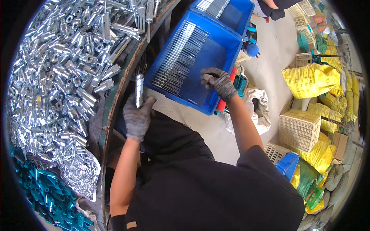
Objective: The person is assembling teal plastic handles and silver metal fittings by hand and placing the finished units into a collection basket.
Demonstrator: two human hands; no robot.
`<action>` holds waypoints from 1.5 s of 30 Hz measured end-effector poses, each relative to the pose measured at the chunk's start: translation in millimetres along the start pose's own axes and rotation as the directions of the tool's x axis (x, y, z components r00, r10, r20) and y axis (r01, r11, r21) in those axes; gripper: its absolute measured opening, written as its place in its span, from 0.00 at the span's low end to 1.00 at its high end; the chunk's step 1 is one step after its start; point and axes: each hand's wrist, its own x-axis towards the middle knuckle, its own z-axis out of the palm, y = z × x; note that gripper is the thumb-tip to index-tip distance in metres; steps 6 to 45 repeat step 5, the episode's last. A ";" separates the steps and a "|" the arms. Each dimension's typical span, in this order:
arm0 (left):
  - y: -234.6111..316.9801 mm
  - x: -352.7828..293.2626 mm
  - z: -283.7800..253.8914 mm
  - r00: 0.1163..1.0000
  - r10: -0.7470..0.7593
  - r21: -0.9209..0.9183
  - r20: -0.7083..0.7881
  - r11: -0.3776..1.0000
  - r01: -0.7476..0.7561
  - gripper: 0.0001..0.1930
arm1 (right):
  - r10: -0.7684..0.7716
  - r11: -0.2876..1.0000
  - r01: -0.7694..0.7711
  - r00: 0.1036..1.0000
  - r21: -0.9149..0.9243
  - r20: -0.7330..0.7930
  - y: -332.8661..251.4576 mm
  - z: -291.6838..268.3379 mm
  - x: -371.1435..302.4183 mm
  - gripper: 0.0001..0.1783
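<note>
My left hand (137,117), in a grey glove, grips a shiny metal tube (139,89) held upright beside the table edge. My right hand (219,82), also gloved, hovers over the blue plastic crate (227,46) with its fingers curled; nothing shows in it. A row of thin metal rods (179,57) lies lined up inside the crate, left of my right hand. The crate rests near my lap.
A big heap of shiny metal fittings (61,73) covers the table at left, with teal plastic parts (46,192) below it. A second blue crate (227,11) sits beyond. Yellow sacks (312,79) and cream baskets (298,129) stand on the floor at right. Another person (273,7) is at top.
</note>
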 end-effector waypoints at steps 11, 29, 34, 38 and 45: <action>-22.9 -15.1 -28.5 0.999 0.049 0.050 0.025 0.998 -0.050 0.05 | 0.083 0.974 -0.113 0.984 0.195 0.156 56.8 12.3 46.2 0.17; -22.9 -15.1 -28.5 0.999 0.049 0.050 0.025 0.998 -0.050 0.05 | 0.083 0.974 -0.113 0.984 0.195 0.156 56.8 12.3 46.2 0.17; -22.9 -15.1 -28.5 0.999 0.049 0.050 0.025 0.998 -0.050 0.05 | 0.083 0.974 -0.113 0.984 0.195 0.156 56.8 12.3 46.2 0.17; -22.9 -15.1 -28.5 0.999 0.049 0.050 0.025 0.998 -0.050 0.05 | 0.083 0.974 -0.113 0.984 0.195 0.156 56.8 12.3 46.2 0.17; -22.9 -15.1 -28.5 0.999 0.049 0.050 0.025 0.998 -0.050 0.05 | 0.083 0.974 -0.113 0.984 0.195 0.156 56.8 12.3 46.2 0.17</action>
